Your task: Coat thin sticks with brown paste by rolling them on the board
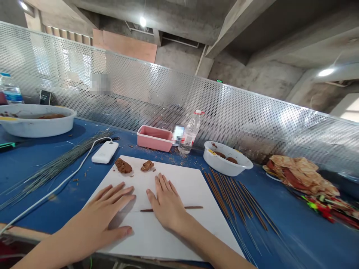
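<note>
Brown stick (pixel 193 207) under R hand (pixel 166 203), L hand (pixel 110 203)

Free white board (pixel 179 192) up to 2 brown lumps (pixel 123 165) (nothing between).

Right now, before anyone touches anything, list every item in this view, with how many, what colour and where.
work table: one, blue, beneath everything
sheet: one, white, on the table before the person
brown lumps: two, brown, far part of the sheet
thin rod: one, brown, on the sheet, under the right hand
coated sticks: many, brown, right of the sheet
wires: many, grey, left of the sheet
power bank: one, white, with white cable, left of the sheet's far corner
tray: one, pink, beyond the sheet
plastic bottles: two, clear, beside the tray and far left
basins: two, white, far left and right of the tray
crumpled wrapping: one pile, tan and red, far right
perforated screen: one, silver, behind the table
left hand: one, flat on the sheet
right hand: one, flat on the sheet
</note>
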Action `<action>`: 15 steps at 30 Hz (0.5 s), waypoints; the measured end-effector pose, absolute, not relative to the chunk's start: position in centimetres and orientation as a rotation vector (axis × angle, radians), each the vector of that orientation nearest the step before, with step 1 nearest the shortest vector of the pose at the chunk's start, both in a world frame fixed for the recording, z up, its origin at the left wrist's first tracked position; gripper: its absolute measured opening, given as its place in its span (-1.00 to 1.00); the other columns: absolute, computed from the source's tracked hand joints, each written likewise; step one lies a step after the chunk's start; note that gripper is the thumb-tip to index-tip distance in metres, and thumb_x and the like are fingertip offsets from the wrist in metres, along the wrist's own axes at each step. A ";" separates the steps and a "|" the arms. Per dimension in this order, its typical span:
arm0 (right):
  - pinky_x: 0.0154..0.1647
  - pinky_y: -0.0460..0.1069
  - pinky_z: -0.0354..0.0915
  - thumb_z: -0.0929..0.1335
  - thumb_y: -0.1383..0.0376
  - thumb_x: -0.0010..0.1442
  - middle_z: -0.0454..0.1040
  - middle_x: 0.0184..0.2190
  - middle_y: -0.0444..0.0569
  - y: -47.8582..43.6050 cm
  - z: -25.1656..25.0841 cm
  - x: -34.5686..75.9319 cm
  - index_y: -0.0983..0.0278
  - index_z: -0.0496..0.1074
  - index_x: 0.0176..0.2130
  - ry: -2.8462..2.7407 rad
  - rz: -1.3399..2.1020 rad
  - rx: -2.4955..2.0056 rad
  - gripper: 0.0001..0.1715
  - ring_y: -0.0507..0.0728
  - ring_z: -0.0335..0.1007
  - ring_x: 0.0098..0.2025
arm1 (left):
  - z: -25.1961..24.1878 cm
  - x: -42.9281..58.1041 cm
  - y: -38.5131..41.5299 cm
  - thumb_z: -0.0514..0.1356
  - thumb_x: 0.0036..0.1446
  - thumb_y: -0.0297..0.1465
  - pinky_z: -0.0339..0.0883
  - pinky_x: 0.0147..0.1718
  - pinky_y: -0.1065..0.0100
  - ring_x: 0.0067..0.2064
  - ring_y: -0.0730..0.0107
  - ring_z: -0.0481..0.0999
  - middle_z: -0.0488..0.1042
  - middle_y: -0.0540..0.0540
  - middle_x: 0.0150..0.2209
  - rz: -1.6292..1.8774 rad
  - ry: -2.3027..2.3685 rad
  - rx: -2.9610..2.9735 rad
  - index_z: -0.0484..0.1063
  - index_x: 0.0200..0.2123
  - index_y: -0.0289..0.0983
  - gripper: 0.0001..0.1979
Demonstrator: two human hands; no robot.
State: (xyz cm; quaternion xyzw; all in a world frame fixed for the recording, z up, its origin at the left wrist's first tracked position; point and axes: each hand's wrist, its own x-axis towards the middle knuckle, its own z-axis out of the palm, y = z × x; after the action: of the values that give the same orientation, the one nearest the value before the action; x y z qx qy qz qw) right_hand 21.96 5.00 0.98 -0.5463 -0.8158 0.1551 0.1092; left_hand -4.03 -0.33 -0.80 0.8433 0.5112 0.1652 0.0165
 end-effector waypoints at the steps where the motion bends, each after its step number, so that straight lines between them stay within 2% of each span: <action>1: 0.64 0.23 -0.25 0.05 -0.07 0.58 -0.23 0.61 0.15 4.3 0.9 22.1 0.51 -0.04 0.58 -2.410 0.457 -1.593 -0.08 0.26 -0.38 0.65 | -0.8 -4.0 -0.4 0.38 0.23 0.04 0.26 0.42 -0.14 0.48 -0.16 0.33 0.30 -0.02 0.50 0.521 1.587 2.623 0.30 0.46 0.16 -0.23; 8: 0.64 0.28 -0.23 0.08 -0.06 0.57 -0.24 0.61 0.08 2.4 0.7 22.9 0.43 -0.03 0.59 -2.441 0.499 -1.548 -0.12 0.28 -0.33 0.65 | -1.3 -4.3 -0.1 0.27 0.31 0.13 0.19 0.46 -0.18 0.53 -0.08 0.24 0.24 0.00 0.53 0.442 1.565 2.678 0.23 0.49 0.17 -0.25; 12: 0.63 0.27 -0.24 0.04 -0.07 0.59 -0.18 0.61 0.07 5.1 0.9 22.3 0.39 -0.01 0.58 -2.414 0.488 -1.542 -0.13 0.24 -0.28 0.65 | -1.8 -4.5 0.1 0.29 0.28 0.14 0.23 0.45 -0.11 0.51 -0.07 0.28 0.27 0.02 0.52 0.509 1.555 2.721 0.19 0.50 0.19 -0.21; 15: 0.63 0.26 -0.25 0.02 -0.08 0.59 -0.16 0.61 0.09 6.6 0.9 22.2 0.40 -0.01 0.58 -2.420 0.490 -1.544 -0.12 0.23 -0.29 0.65 | -1.9 -4.7 0.3 0.30 0.32 0.07 0.29 0.42 -0.05 0.48 -0.03 0.36 0.32 0.03 0.50 0.568 1.551 2.767 0.26 0.47 0.20 -0.29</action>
State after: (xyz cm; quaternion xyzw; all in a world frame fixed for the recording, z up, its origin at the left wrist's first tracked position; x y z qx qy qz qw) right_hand 22.15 6.57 0.95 -0.5267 -0.8255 0.1672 0.1143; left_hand -4.70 0.32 -1.95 0.8580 0.4809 0.1760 -0.0405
